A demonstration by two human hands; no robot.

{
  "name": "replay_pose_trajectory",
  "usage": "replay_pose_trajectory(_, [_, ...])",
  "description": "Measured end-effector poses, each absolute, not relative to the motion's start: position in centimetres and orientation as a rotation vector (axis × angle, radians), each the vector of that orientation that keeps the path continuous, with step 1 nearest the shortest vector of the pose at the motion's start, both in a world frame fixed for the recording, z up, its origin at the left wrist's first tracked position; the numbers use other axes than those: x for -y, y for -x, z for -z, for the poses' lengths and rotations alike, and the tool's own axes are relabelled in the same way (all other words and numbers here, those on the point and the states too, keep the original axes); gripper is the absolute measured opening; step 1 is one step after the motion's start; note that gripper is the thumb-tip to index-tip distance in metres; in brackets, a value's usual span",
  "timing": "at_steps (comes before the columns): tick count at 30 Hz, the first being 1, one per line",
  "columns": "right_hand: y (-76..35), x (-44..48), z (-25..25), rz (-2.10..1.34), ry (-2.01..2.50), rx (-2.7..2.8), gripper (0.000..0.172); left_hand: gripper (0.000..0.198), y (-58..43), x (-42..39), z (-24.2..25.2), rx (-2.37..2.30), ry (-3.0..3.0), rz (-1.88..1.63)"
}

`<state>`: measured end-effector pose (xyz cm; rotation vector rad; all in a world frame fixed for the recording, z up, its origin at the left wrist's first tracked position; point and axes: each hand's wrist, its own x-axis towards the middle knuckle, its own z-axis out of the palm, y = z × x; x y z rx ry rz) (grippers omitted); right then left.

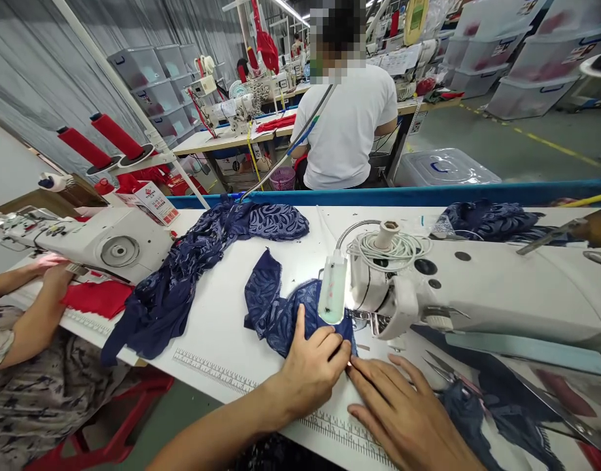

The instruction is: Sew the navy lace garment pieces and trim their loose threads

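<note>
My left hand [312,366] lies on a small piece of navy lace fabric [273,307] on the white sewing table [222,340], fingers pressed flat on the cloth just in front of the needle area. My right hand [403,409] rests beside it, fingers stretched out flat on the table, fingertips meeting the left hand's. The white sewing machine [477,288] stands right behind both hands, its small lamp [333,288] lit above the lace.
A long pile of navy lace [192,268] lies at the left, more navy lace [486,219] at the back right. Scissors [447,373] lie at the right. A co-worker's arms [40,307] handle red fabric [97,297] at another machine [108,242]. A person in white [346,124] sits ahead.
</note>
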<state>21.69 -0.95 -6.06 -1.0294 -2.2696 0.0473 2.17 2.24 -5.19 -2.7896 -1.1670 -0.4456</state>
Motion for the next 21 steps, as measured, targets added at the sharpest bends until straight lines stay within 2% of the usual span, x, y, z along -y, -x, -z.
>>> replay_pose_trajectory(9, [-21.9, -0.3, 5.8, -0.105, 1.092, 2.263, 0.033, 0.035, -2.3, -4.1, 4.3, 1.230, 2.844, 0.363])
replay_pose_trajectory(14, [-21.3, -0.5, 5.7, -0.073, 1.118, 2.281, 0.034, 0.020, -3.1, -5.0, 3.8, 1.210, 2.769, 0.358])
replay_pose_trajectory(21, [-21.1, 0.2, 5.9, -0.072, 1.104, 2.200, 0.031, 0.021, -2.9, -4.3, 4.5, 1.200, 2.761, 0.468])
